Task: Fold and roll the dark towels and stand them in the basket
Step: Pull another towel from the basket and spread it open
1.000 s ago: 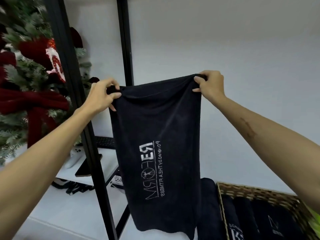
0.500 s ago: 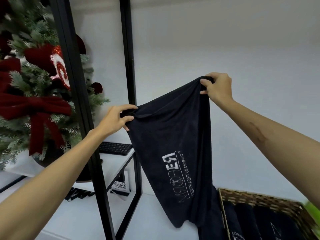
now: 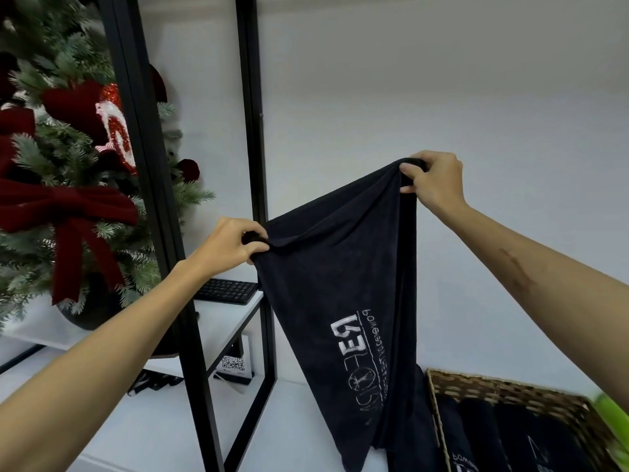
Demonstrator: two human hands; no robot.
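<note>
I see my left hand point(image 3: 231, 245) and right hand point(image 3: 434, 180) each pinching a top corner of the dark towel point(image 3: 340, 301), hanging beside the basket point(image 3: 510, 391); its white lettering reads mirrored, partly illegible.

- Single head-worn view, facing forward and slightly down toward a white wall point(image 3: 442, 97).
- It sits close, at arm's length from the black shelf frame point(image 3: 250, 131).
- A wicker basket point(image 3: 510, 391) lies right of that frame, at the bottom edge.
</note>
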